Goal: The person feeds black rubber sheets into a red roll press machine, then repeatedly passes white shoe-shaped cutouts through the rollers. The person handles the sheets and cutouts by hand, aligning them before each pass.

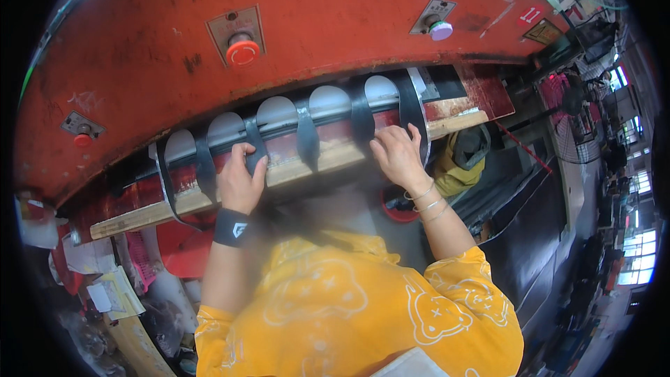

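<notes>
A black, flexible-looking sheet [307, 131] with a row of rounded cut-outs lies along the opening under the red machine body. Its narrow strips hang forward over a wooden edge strip [286, 172]. My left hand [241, 180], with a dark band on its wrist, pinches one strip left of the middle between thumb and fingers. Farther right, my right hand [400, 156] has its fingers curled at the sheet's right end strip. Pale rounded shapes [278, 112] show through the cut-outs.
The red machine front [335, 7] rises ahead, bearing a red push button [243, 50], a pale button [440, 30] and a smaller red button [83, 139]. A yellow bag [459, 167] stands right of my right hand. Farther right is a fan [576, 101].
</notes>
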### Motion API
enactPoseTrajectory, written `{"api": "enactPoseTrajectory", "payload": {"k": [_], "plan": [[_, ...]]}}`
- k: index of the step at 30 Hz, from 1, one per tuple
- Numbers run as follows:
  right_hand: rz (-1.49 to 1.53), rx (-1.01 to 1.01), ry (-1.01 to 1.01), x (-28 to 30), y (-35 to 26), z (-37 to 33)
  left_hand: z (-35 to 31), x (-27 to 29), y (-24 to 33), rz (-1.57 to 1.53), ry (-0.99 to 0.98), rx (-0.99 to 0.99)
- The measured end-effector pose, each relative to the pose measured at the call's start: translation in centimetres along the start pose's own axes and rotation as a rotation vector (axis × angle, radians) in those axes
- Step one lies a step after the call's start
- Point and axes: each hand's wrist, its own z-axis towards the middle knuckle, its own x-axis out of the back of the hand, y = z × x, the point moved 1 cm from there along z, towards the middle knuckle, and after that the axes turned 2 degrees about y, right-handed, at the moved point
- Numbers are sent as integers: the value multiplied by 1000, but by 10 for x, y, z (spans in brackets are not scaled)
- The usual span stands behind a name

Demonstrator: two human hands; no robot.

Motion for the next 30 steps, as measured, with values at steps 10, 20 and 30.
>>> {"api": "enactPoseTrajectory", "payload": {"k": [10, 20, 30], "plan": [[49, -18, -336, 35, 1, 2, -23, 0, -1, -48, -94, 91], [74, 46, -14, 14, -49, 53, -58, 50, 46, 106, -551, -12], [344, -26, -180, 60, -18, 14, -95, 50, 27, 235, -386, -343]]}}
